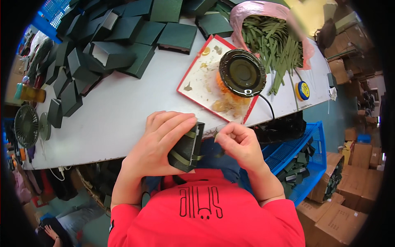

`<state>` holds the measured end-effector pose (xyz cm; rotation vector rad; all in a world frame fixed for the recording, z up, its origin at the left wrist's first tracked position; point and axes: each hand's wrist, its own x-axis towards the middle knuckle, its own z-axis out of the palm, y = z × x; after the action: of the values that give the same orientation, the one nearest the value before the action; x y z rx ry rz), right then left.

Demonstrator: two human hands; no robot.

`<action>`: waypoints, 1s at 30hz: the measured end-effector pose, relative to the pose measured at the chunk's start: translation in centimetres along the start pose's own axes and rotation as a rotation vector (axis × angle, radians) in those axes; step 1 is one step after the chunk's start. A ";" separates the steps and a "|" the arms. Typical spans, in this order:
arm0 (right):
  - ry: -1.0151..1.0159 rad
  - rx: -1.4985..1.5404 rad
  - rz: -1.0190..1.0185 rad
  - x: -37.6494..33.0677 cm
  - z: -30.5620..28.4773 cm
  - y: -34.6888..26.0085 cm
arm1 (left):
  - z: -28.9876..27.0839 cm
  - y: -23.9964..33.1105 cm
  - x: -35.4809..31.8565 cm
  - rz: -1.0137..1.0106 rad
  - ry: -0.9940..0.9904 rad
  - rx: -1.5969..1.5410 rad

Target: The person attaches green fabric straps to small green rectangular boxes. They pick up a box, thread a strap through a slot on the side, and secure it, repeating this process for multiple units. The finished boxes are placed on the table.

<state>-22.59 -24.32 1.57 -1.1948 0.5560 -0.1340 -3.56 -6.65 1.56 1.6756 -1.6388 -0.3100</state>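
My left hand [154, 142] is wrapped round a small dark green box [186, 147] at the table's front edge, thumb below and fingers over the top. Two olive ribbon strips [180, 158] cross the box, and their ends stick out at its right side. To the right of the box, my right hand [242, 144] is closed in a pinch, apart from it. A tiny dark bit shows at those fingertips, too small to name. Beyond the hands, a round black-rimmed pot [242, 73] stands on a red-edged white board [196, 76] smeared with yellowish residue.
Many dark green boxes [177, 37] cover the far left of the white table [123, 103]. Olive ribbon strips [271, 41] spill from a pink bag. A blue-and-yellow round tin [302, 90] lies at right. Below stands a blue crate [317, 168]; a small fan [27, 125] is at left.
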 end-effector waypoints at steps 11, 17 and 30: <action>-0.139 -0.040 0.065 1.9 1.2 0.4 | -0.2 0.0 -0.2 0.074 -0.007 -0.014; -0.124 -0.076 0.066 2.0 1.4 0.5 | -0.1 0.3 -0.1 0.028 -0.001 -0.048; -0.157 -0.232 0.081 2.9 0.8 1.9 | 0.1 0.7 -0.1 0.045 -0.099 0.092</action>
<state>-20.09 -24.03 -0.91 -1.3918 0.4902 0.0950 -4.21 -6.53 1.93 1.7126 -1.7853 -0.3031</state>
